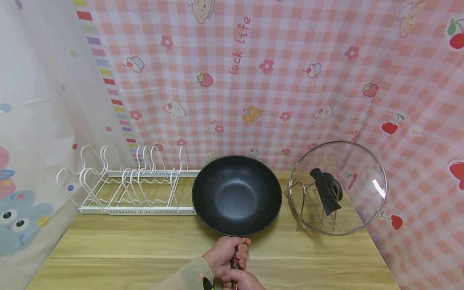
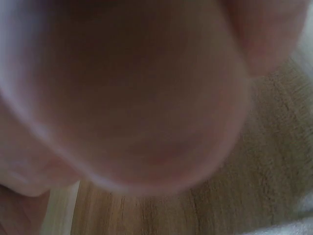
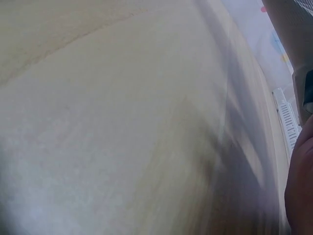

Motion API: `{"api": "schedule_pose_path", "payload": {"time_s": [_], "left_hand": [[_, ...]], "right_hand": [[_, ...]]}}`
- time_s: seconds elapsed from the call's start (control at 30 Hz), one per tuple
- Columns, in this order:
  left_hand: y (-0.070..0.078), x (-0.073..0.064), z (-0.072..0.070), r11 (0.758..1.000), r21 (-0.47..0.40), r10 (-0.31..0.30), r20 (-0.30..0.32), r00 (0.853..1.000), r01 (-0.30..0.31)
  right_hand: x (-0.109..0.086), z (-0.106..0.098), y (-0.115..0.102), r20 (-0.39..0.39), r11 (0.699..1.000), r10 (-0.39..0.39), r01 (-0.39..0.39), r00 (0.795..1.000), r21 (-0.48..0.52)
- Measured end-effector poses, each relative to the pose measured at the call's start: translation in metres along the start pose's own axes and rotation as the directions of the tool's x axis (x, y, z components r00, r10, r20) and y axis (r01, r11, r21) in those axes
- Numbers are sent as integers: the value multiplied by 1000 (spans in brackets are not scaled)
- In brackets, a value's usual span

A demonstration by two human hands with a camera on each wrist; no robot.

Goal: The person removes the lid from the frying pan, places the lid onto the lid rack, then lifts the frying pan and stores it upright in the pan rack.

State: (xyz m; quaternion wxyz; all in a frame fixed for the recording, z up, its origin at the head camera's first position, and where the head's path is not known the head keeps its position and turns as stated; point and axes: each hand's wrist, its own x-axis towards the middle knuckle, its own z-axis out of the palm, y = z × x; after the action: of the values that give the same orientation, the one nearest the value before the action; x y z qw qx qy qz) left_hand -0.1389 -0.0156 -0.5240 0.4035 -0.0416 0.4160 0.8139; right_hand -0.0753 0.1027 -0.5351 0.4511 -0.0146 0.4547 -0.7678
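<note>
A black wok (image 1: 236,197) faces up in the middle of the head view, its dark handle (image 1: 235,264) pointing toward me. My left hand (image 1: 225,254) grips the handle close to the pan, fingers curled round it. Just behind it, my right hand (image 1: 245,279) holds the handle's end, partly cut off by the frame edge. In the left wrist view, blurred skin of a hand (image 2: 132,107) covers most of the picture. Only part of a hand (image 3: 301,181) shows at the right edge of the right wrist view.
A white wire rack (image 1: 152,210) with several upright loops stands left of the wok. To its right, a glass lid (image 1: 362,201) with a black knob (image 1: 326,191) leans in a small wire stand (image 1: 300,201). The wooden tabletop (image 1: 127,245) meets a pink checked cloth (image 1: 232,100) behind.
</note>
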Motion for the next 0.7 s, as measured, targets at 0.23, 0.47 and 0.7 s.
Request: {"api": "schedule_pose_path", "payload": {"time_s": [0.23, 0.47, 0.7], "left_hand": [[1, 0, 0, 1000, 1, 1, -17, 1000, -1], [2, 0, 1, 1000, -5, -2, -16, 1000, 2], [3, 2, 1, 1000, -1, 5, -15, 1000, -5]], "right_hand": [[0, 2, 0, 17, 1000, -1, 1, 1000, 26], [0, 6, 2, -55, 999, -16, 18, 998, 41], [-1, 10, -2, -118, 999, -29, 33, 993, 35]]}}
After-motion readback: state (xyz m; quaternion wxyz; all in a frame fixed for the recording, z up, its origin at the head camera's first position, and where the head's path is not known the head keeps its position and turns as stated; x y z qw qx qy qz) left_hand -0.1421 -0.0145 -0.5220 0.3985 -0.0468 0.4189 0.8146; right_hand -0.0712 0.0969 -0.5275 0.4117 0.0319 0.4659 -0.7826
